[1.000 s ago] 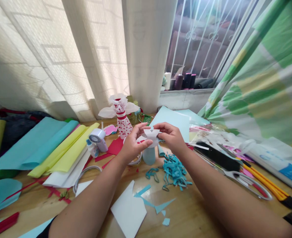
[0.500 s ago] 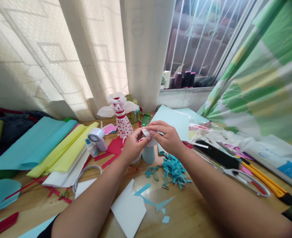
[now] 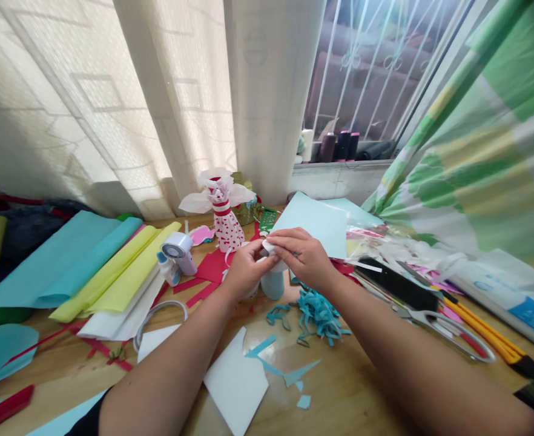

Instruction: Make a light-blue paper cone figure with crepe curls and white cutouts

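My left hand [image 3: 250, 271] and my right hand [image 3: 306, 254] meet near the middle of the table, fingers pinched on a small white paper piece [image 3: 269, 246]. Fingers cover much of the paper, so its full shape is hidden. Just below them stands a light blue cylinder [image 3: 273, 286], its upper part whitish and partly behind the hands. I cannot tell whether the paper is joined to it. A heap of crinkled teal paper strips [image 3: 320, 315] lies to the right of the cylinder. Nearer me are a white card [image 3: 237, 381] and blue paper scraps [image 3: 301, 374].
A heart-patterned paper cone figure [image 3: 227, 230] stands behind my left hand, near a white handheld device [image 3: 179, 251] and a small glue bottle [image 3: 169, 270]. Rolled coloured papers [image 3: 112, 266] lie left. Scissors [image 3: 448, 327], a yellow cutter [image 3: 485, 333] and a black phone-like slab [image 3: 398, 283] lie right.
My right fingers have shifted and closed further over the white paper, which shows as a smaller, more folded piece. The blue cylinder stays in place.
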A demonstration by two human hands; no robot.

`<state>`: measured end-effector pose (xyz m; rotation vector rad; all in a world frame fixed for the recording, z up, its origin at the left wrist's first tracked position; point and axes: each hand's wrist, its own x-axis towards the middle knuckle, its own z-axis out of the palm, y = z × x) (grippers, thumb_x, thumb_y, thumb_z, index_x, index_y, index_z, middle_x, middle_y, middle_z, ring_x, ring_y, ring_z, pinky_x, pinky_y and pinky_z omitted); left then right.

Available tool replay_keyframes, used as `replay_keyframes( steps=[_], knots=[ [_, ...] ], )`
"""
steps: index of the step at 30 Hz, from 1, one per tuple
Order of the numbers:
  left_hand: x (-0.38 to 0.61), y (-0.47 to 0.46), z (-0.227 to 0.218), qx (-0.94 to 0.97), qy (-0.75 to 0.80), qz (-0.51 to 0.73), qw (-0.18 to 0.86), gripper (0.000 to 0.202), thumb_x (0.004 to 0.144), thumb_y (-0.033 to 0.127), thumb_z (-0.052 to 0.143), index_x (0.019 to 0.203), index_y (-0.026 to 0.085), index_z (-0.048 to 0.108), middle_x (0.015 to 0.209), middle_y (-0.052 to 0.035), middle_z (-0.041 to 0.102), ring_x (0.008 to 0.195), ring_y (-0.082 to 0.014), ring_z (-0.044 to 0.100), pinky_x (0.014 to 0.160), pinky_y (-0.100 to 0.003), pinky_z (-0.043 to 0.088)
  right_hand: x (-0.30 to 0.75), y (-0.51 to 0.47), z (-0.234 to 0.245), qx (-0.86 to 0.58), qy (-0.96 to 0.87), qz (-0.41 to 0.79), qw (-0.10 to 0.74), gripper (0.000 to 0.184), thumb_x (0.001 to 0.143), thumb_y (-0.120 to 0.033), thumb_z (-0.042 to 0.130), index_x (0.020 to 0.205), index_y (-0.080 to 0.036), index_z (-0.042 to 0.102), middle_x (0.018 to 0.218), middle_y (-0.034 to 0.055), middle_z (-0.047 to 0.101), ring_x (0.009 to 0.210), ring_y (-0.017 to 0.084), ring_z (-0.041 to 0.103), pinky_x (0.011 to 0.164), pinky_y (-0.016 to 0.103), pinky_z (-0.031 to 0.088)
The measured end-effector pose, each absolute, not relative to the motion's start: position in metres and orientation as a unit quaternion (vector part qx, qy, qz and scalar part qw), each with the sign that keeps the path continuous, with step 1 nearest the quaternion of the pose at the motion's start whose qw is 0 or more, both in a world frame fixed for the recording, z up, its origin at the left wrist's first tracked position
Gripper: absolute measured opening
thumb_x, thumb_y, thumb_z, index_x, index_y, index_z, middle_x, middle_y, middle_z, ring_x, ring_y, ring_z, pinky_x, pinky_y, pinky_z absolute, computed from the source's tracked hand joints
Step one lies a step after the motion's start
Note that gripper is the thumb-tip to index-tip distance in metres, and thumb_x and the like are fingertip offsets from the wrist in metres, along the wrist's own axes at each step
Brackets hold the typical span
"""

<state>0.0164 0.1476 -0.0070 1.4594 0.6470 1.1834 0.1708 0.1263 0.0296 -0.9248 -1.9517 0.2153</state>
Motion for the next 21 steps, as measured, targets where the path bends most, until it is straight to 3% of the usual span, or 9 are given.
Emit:
replay_keyframes(
  steps=[5,8,13,17,21],
  knots=[
    [0.014,0.148,-0.009,0.617,0.27,0.489,0.554,0.032,0.068,0.027,0.074,0.096,0.016,0.062,0.086,-0.0016,0.065,0.079,-0.0156,0.06,0.071,-0.024,0.046,0.174,0.126,0.031,-0.387,-0.765,0.129,0.498,0.026,0.084,-0.022,0.054,0.105,-0.02,0.068,0.109,0.0098,0.067,0.105,0.022,0.058,0.095,0.04,0.044],
    [0.012,0.149,-0.012,0.616,0.273,0.48,0.562,0.039,0.066,0.025,0.076,0.101,0.016,0.062,0.09,-0.0033,0.067,0.083,-0.0178,0.061,0.075,-0.027,0.047,0.178,0.128,0.034,-0.406,-0.727,0.172,0.527,0.026,0.086,-0.025,0.051,0.105,-0.017,0.066,0.108,0.0106,0.066,0.101,0.021,0.061,0.089,0.038,0.048],
    [0.012,0.148,-0.012,0.609,0.269,0.485,0.568,0.04,0.07,0.027,0.073,0.105,0.016,0.06,0.094,-0.0055,0.067,0.084,-0.0191,0.062,0.075,-0.029,0.048,0.184,0.132,0.035,-0.43,-0.693,0.246,0.524,0.021,0.078,-0.027,0.061,0.095,-0.017,0.066,0.092,0.0071,0.07,0.084,0.019,0.066,0.075,0.034,0.053],
    [0.013,0.146,-0.007,0.6,0.261,0.513,0.555,0.045,0.072,0.03,0.071,0.112,0.018,0.056,0.102,-0.0073,0.066,0.089,-0.0196,0.062,0.075,-0.028,0.048,0.183,0.13,0.034,-0.44,-0.685,0.27,0.515,0.017,0.074,-0.025,0.065,0.089,-0.018,0.067,0.089,0.0051,0.07,0.081,0.019,0.065,0.074,0.034,0.053],
    [0.014,0.144,-0.002,0.596,0.258,0.54,0.535,0.04,0.072,0.03,0.071,0.108,0.018,0.058,0.109,-0.0081,0.064,0.095,-0.0197,0.06,0.078,-0.028,0.047,0.18,0.128,0.034,-0.449,-0.68,0.269,0.514,0.012,0.071,-0.023,0.066,0.083,-0.018,0.067,0.086,0.0046,0.07,0.079,0.019,0.064,0.075,0.033,0.052]
  ],
)
